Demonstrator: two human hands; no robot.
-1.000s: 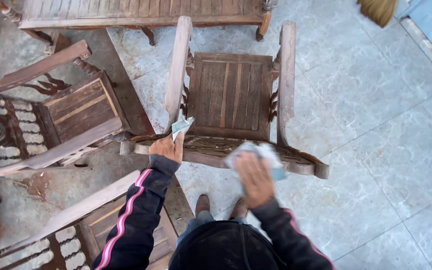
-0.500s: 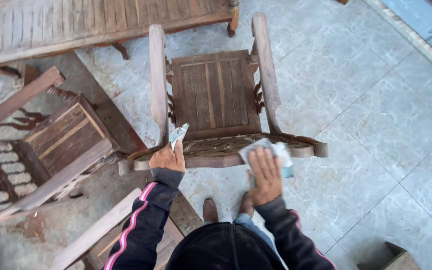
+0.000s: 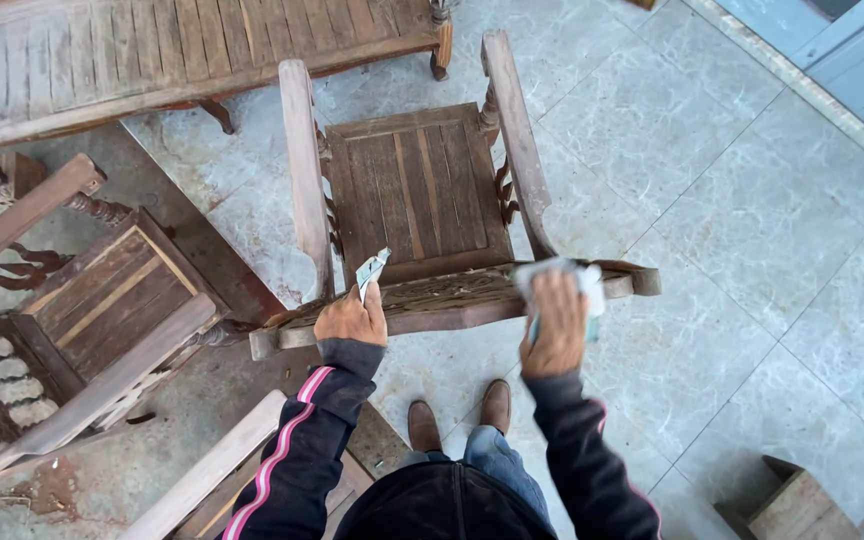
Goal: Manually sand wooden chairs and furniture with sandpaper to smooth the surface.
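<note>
Wooden chair (image 3: 417, 190), seen from above and behind, stands on the tiled floor (image 3: 732, 200); its carved top rail (image 3: 452, 298) lies nearest the person. A bench (image 3: 152, 60) stands beyond the chair, a second chair (image 3: 102, 290) to its left. Right hand (image 3: 555, 325) presses a pale cloth (image 3: 567, 278) flat against the rail's right end, fingers spread for contact. Left hand (image 3: 350, 318) grips the rail's left end, steadying the chair, and pinches a folded paper (image 3: 370, 270) upright.

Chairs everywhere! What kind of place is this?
Probably a tiled porch or yard used as a furniture workshop: several worn wooden chairs and a slatted bench stand about, and the right hand presses a cloth on one chair.
</note>
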